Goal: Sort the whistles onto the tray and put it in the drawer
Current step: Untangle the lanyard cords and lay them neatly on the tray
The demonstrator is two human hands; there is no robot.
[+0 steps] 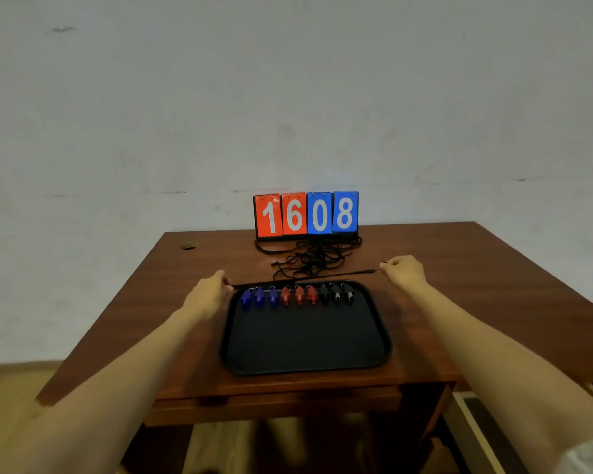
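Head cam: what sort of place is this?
Likely a plain indoor room, maybe a sports-gear staging spot: a wooden desk against a bare pale wall, a flip scoreboard reading 1608, and a black tray lined with blue, red and black whistles.

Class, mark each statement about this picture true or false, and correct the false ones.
1. The whistles lie in a row along the tray's far edge. True.
2. The red whistles are at the row's left end. False: the blue whistles are there; red ones sit in the middle.
3. The left hand and right hand hold a black cord stretched between them. True.
4. The scoreboard reads 08 16. False: it reads 16 08.
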